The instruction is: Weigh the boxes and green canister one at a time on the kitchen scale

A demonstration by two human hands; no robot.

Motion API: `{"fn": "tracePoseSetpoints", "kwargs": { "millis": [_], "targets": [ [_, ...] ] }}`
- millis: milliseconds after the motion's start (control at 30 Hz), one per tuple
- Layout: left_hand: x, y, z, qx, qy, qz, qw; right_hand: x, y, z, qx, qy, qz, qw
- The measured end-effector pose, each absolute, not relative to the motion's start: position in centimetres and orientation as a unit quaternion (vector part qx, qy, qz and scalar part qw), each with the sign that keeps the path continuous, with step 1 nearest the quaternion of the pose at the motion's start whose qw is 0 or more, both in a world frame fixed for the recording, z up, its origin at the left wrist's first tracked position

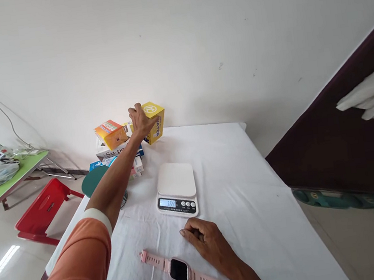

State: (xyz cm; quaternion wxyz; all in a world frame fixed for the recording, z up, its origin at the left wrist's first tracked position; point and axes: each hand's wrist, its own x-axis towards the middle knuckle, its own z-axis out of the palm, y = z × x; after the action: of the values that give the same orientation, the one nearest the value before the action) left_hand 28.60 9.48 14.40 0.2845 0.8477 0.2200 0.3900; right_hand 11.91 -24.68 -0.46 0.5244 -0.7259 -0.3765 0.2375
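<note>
At the back of the table, my left hand (141, 122) grips a yellow box (157, 121) from its left side, with its fingers over the box. The box stands close to the wall, beside a stack of packages. My right hand (207, 240) rests on the white cloth with its fingers curled in and nothing visible in them. Just beyond it sits a white digital kitchen scale (176, 185), whose lit display seems to read 364. A smartwatch (179, 270) with a pink strap lies left of my right hand, its screen dark.
An orange box (112, 133) tops the stack at the back left, over a white box with black lettering (108, 152). A dark green round lid (94, 179) is partly behind my left arm. Left of the table are a red chair (46, 209) and a green table (28, 167).
</note>
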Motion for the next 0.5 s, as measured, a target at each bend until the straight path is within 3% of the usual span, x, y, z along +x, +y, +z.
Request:
{"fn": "tracePoseSetpoints", "kwargs": {
  "millis": [300,500],
  "targets": [
    [30.8,9.1,11.7,0.828,0.377,0.331,0.250,11.9,-24.9,-0.9,-0.726,-0.378,0.247,0.518],
    [30.8,9.8,10.4,0.818,0.373,0.351,0.263,12.0,-24.9,-0.8,-0.722,-0.374,0.255,0.523]
  ]
}}
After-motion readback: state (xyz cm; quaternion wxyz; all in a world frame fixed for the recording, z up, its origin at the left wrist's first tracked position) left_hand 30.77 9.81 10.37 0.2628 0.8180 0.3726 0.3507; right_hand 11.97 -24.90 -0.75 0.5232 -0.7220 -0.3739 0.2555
